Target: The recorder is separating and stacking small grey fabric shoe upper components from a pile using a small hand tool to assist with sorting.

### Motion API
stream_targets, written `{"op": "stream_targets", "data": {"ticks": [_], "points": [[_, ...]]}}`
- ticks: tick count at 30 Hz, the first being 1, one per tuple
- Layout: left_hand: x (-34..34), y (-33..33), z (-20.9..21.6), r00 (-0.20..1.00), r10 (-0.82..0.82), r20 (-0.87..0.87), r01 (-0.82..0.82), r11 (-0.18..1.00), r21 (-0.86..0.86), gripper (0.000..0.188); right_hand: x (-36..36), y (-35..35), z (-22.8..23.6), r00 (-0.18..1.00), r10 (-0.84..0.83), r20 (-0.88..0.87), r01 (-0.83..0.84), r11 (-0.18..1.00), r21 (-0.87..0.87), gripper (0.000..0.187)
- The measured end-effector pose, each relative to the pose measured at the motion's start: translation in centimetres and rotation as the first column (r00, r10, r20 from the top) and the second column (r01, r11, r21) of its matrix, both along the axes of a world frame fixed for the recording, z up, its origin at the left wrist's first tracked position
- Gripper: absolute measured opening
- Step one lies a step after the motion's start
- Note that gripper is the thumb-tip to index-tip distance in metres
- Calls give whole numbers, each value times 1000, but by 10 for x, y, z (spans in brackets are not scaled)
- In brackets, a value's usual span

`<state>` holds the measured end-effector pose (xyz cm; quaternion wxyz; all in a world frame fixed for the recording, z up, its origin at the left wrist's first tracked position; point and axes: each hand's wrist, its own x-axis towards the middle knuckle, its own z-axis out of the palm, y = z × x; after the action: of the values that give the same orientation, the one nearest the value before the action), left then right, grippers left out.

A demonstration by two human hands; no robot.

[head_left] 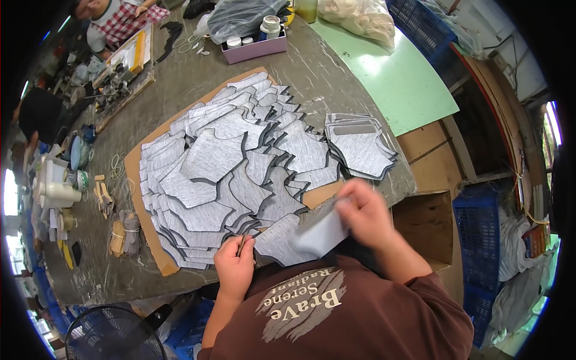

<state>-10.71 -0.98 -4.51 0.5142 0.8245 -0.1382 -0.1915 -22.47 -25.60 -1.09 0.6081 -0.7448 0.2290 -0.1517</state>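
While bundles of tied strips [125, 233] lie at the left of the frame, a brown cardboard sheet [161, 258] begins just to their right, bearing a broad heap of grey fabric panels [213, 153] with dark edges and curved, notched outlines. They overlap in uneven layers across the middle of the frame.

Below the heap, at the lower centre, the left hand [233, 264] has its thumb and fingers pinched together on a thin, dark, stick-like object [241, 245]; its exact kind cannot be told. Just to its right a single grey panel [277, 240] lies near the table's edge, partly covered by a motion-blurred grey panel [324, 231]. The right hand [365, 216] pinches that blurred one at its upper right, between thumb and bent fingers.

Above this hand, right of centre, a neat stack of matching panels [360, 153] lies apart from the main spread, near the green sheet [384, 72] at the upper right.

If that stack is the handled share, the work looks to be at an early stage: a small pile seems done, two panels are at the hands, and the far larger loose heap seems left.
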Motion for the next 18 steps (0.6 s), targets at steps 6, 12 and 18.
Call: {"op": "stream_targets", "data": {"ticks": [6,12,18], "points": [[2,1,5,911,-154,383,134,988,78,14,33,-92,0,889,-456,-39,402,818,-411,17],[-1,14,12,996,-87,9,87,986,-144,31,45,-79,6,865,-467,185,389,390,-835,19],[0,4,14,958,-218,-189,100,866,-490,35,45,34,20,953,301,24,-294,942,-160,11]]}}
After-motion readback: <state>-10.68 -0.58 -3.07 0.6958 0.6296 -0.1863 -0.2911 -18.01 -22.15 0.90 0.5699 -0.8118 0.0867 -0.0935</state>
